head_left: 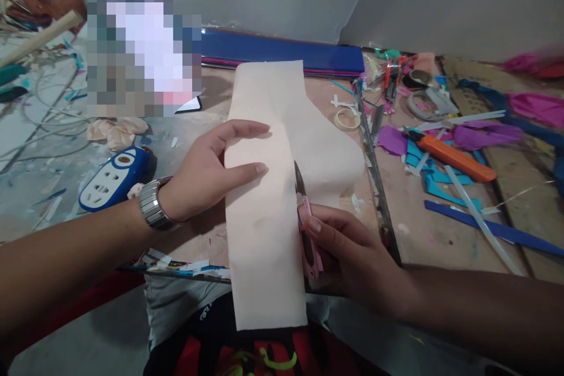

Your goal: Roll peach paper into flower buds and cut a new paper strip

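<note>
A long cream sheet [264,247] lies over the work board and hangs past its front edge. My left hand [207,167] grips it from the left, thumb and index finger on top, the other fingers hidden underneath. In my right hand [352,252] are pink-handled scissors [311,247], pointing away from me. Their blades meet the sheet along a cut line that runs up from the front edge. Right of that line, the wider part of the sheet [326,147] spreads over the board, partly folded back.
A blue-and-white power strip [110,179] sits left of my left hand. Behind the sheet lies a blue flat stack [282,50]. On the right are an orange cutter [458,155], a tape roll [347,120], purple scraps [484,134] and a translucent stick [482,220]. A blurred patch covers the upper left.
</note>
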Available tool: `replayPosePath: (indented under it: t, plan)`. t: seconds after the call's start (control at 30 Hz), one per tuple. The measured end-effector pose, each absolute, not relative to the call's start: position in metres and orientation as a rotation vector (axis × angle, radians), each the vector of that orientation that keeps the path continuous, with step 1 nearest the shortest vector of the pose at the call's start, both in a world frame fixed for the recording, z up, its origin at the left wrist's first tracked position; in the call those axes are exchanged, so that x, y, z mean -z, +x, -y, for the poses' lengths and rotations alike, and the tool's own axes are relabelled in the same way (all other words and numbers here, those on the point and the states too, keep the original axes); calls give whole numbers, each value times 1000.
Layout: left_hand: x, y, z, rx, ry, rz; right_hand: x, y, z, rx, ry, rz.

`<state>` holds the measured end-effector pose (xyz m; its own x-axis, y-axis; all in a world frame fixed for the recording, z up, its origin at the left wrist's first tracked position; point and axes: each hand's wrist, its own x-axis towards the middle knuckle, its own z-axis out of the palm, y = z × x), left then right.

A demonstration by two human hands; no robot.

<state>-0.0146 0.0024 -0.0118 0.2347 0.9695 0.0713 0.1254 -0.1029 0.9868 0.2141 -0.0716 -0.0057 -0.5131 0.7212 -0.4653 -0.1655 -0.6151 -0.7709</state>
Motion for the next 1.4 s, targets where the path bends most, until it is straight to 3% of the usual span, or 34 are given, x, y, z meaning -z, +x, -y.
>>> replayPosePath:
  t: [1.4]
  plan:
    - [8, -13, 3, -912, 1454, -1177, 6, 215, 76, -2195, -1032, 934]
